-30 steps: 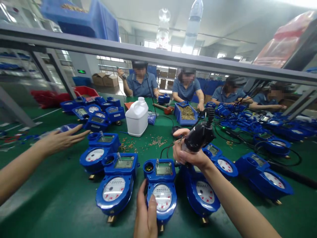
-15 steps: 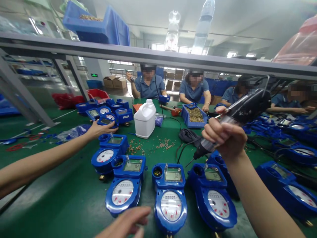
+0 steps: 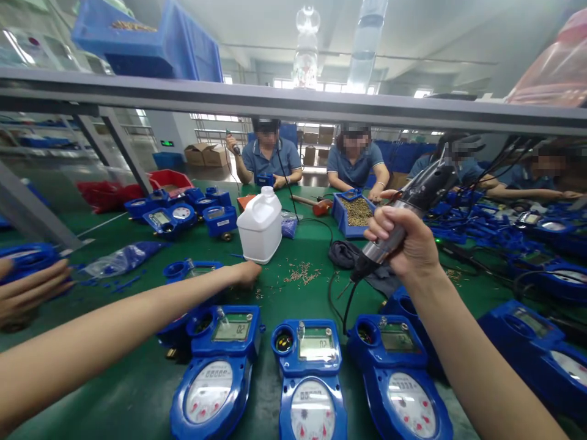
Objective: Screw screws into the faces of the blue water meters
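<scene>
My right hand [image 3: 403, 241] is wrapped around an electric screwdriver [image 3: 387, 235], its bit slanting down to the left above the bench. My left hand [image 3: 247, 275] reaches across the blue water meters, fingers bunched and pointing down at the loose screws beside a white jug [image 3: 260, 229]. What its fingertips pinch, if anything, is hidden. Nearest me lie a left water meter [image 3: 220, 366], a middle water meter [image 3: 309, 373] and a right water meter [image 3: 397, 373], dials up with lit displays. Another meter [image 3: 174, 333] is partly covered by my left forearm.
At the far left, a co-worker's hand [image 3: 34, 290] holds a blue meter. More screws [image 3: 302, 273] are scattered mid-bench, near a blue bin of brass screws [image 3: 358, 214]. A shelf beam [image 3: 293, 101] crosses overhead. Co-workers sit opposite. Cables and blue parts crowd the right.
My left hand has moved from the near edge forward to the screws. The co-worker's hand has drawn a meter away to the left. My right hand still holds the screwdriver, slightly shifted left.
</scene>
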{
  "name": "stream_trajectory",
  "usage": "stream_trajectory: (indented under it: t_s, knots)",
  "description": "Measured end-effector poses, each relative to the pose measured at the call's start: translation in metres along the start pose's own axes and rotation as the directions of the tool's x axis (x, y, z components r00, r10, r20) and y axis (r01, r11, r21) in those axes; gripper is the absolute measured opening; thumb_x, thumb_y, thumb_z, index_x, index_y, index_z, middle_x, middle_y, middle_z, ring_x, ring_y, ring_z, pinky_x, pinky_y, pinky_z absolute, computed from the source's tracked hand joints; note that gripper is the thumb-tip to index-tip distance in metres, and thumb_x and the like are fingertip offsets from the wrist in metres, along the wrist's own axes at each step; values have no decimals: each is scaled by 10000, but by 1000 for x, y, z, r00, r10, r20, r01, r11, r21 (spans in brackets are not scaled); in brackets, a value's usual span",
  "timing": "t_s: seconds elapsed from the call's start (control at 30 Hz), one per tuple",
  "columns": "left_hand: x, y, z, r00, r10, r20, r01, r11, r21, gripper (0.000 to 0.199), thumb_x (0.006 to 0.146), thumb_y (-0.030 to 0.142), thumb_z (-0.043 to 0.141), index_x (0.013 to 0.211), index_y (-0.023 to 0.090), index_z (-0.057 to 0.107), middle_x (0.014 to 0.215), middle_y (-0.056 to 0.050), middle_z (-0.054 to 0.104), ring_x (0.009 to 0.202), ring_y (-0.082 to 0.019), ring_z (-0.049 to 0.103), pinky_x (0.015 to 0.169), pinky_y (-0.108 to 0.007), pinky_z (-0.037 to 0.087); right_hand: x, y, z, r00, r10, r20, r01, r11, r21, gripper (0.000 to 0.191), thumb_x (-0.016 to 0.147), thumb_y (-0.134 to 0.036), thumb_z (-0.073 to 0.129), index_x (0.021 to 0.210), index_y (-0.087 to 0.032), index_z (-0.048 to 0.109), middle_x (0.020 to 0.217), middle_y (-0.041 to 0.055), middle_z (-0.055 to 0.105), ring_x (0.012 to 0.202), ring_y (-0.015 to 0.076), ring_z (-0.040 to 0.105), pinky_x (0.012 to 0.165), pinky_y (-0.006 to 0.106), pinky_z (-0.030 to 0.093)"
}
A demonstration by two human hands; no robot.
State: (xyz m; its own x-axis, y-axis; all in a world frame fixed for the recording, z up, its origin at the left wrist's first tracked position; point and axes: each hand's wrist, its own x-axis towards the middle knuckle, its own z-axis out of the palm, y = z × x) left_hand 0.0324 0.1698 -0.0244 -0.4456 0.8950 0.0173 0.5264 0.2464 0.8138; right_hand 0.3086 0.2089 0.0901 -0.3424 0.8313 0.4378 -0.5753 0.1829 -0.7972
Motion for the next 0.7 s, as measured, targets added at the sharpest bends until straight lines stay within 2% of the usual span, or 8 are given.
stream_trajectory:
  t_s: [0.1,0.23,0.4,0.53,0.7]
  knots:
    - [1,-19,13,997,-13,80,7,997,78,391,926,379,454,1121,55,552,1132,-86,558,917,-141,601,862,-335,497,0,-6,-5,1000,-25,-17,25,999,-20,154,708,-155,624,802,-211,516,528,-76,394,460,67,356,487,197,345]
    - [3,-29,15,990,-25,140,3,988,156,346,919,341,489,1130,73,546,1131,-99,568,937,-151,599,854,-363,497,0,-12,-7,999,-38,-29,37,999,-26,171,710,-134,609,817,-230,515,531,-77,382,464,72,345,497,201,348]
    - [9,-21,4,972,-51,229,-11,966,259,345,902,372,512,1095,92,573,1100,-70,583,915,-155,608,837,-339,512,-4,-16,-6,998,-54,-26,53,998,-37,173,700,-157,619,794,-237,498,535,-81,352,466,74,321,500,209,338]
    - [16,-12,-5,957,-67,283,-32,944,329,385,916,375,475,1096,45,561,1121,-63,561,933,-160,604,858,-324,496,-6,-20,-3,998,-64,-25,62,995,-73,180,689,-179,627,790,-243,493,537,-86,322,462,77,305,497,216,334]
    - [19,-8,-7,944,-117,307,-10,924,381,452,972,330,304,1088,-29,552,1098,-43,555,961,-181,595,880,-326,471,-8,-25,3,999,-53,-9,53,997,-61,170,684,-170,620,770,-229,485,538,-82,332,464,68,326,492,207,340]
